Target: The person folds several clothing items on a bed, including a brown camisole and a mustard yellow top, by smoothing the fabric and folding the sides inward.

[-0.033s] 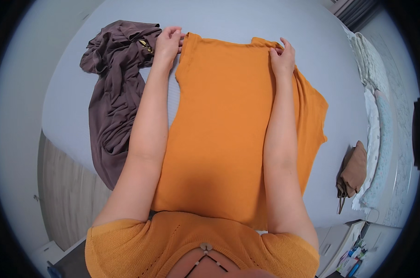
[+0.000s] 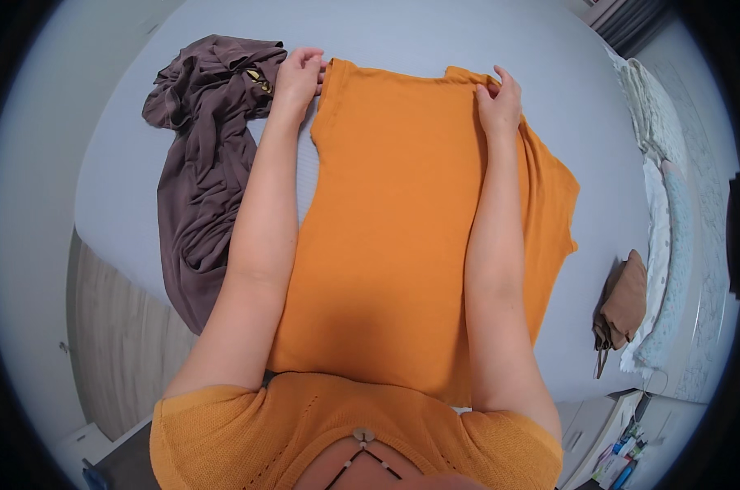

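An orange garment (image 2: 386,212), apparently a top, lies spread before me with its near end by my body. Its right part is folded over in loose creases. At the far left corner, my left hand (image 2: 299,80) rests beside the garment's edge, fingers loosely bent and apart, fingertips touching or very near the hem. My right hand (image 2: 500,104) is at the far right, where the cloth bunches up. Its thumb presses on the orange fabric and the index finger points up; the other fingers are partly hidden, and cloth sits between them.
A crumpled dark brown-purple garment (image 2: 202,180) lies left of my left arm on the pale bed (image 2: 370,33). A small folded brown item (image 2: 623,302) with thin straps sits at the right edge, by pillows or blankets (image 2: 668,245). Wooden floor (image 2: 125,335) shows lower left.
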Demonstrator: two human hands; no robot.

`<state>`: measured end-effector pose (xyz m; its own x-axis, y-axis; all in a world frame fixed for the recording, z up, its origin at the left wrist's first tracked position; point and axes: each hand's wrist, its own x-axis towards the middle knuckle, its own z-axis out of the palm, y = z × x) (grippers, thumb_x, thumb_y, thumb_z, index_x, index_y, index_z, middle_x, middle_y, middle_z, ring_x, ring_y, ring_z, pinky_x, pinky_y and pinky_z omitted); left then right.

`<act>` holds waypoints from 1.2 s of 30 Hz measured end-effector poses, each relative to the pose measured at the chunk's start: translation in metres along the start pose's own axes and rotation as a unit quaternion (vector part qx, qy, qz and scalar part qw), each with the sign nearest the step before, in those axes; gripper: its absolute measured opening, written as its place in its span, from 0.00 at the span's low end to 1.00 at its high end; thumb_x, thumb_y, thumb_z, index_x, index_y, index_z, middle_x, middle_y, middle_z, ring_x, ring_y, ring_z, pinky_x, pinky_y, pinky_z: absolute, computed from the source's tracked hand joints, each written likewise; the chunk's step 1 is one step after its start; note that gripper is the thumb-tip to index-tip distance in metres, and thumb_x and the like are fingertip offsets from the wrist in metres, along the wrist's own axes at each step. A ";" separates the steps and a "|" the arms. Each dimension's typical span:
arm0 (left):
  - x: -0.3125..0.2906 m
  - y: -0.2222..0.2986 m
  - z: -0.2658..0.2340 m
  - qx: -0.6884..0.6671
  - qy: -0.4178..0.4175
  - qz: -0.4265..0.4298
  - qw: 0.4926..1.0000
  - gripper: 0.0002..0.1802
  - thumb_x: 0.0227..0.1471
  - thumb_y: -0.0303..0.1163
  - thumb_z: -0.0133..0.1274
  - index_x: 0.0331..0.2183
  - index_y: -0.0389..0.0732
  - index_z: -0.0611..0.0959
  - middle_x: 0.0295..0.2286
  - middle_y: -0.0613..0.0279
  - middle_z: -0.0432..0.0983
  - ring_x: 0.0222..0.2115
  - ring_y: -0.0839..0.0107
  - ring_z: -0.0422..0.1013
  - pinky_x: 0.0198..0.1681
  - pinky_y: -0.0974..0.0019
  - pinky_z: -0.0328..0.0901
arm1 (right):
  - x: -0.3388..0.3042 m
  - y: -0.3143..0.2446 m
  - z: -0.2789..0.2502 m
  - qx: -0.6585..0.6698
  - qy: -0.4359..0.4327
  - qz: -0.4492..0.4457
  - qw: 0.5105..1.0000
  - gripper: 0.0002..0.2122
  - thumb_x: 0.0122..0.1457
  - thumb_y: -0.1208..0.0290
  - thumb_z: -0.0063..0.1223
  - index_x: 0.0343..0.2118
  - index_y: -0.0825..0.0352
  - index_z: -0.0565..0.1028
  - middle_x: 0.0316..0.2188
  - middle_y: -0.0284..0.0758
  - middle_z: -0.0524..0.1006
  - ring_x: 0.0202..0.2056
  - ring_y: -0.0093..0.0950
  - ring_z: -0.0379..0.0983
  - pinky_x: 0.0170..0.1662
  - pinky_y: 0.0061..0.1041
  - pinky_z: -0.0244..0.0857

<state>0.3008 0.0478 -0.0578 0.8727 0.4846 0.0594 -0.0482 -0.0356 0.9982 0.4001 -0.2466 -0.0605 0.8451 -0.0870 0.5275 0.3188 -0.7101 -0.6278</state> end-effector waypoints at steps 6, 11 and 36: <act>0.002 -0.001 -0.013 0.136 -0.082 -0.039 0.987 0.14 0.57 0.36 0.46 0.41 0.38 0.76 0.25 0.68 0.72 0.23 0.79 0.68 0.25 0.73 0.64 | -0.011 -0.050 -0.010 0.137 -0.110 -0.093 0.980 0.10 0.55 0.72 0.51 0.41 0.62 0.76 0.39 0.36 0.76 0.38 0.29 0.75 0.42 0.27 0.68; -0.010 0.011 -0.009 0.119 -0.083 -0.058 0.988 0.15 0.58 0.40 0.45 0.37 0.38 0.75 0.25 0.68 0.71 0.21 0.79 0.67 0.23 0.73 0.64 | -0.040 -0.046 0.030 0.049 -0.235 -0.274 0.931 0.13 0.58 0.66 0.47 0.45 0.60 0.74 0.48 0.35 0.72 0.52 0.34 0.65 0.54 0.34 0.58; -0.044 0.057 -0.034 0.348 -0.235 0.002 0.907 0.07 0.44 0.21 0.51 0.30 0.35 0.80 0.24 0.69 0.74 0.23 0.79 0.67 0.29 0.73 0.64 | -0.039 -0.038 0.032 0.000 -0.269 -0.256 0.928 0.17 0.61 0.61 0.42 0.51 0.54 0.71 0.59 0.34 0.63 0.61 0.33 0.53 0.62 0.37 0.45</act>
<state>0.2431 0.0543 -0.0037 0.9920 0.0623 -0.1100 0.1236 -0.6600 0.7410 0.3680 -0.1937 -0.0752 0.6744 0.6242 0.3943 0.7382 -0.5613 -0.3741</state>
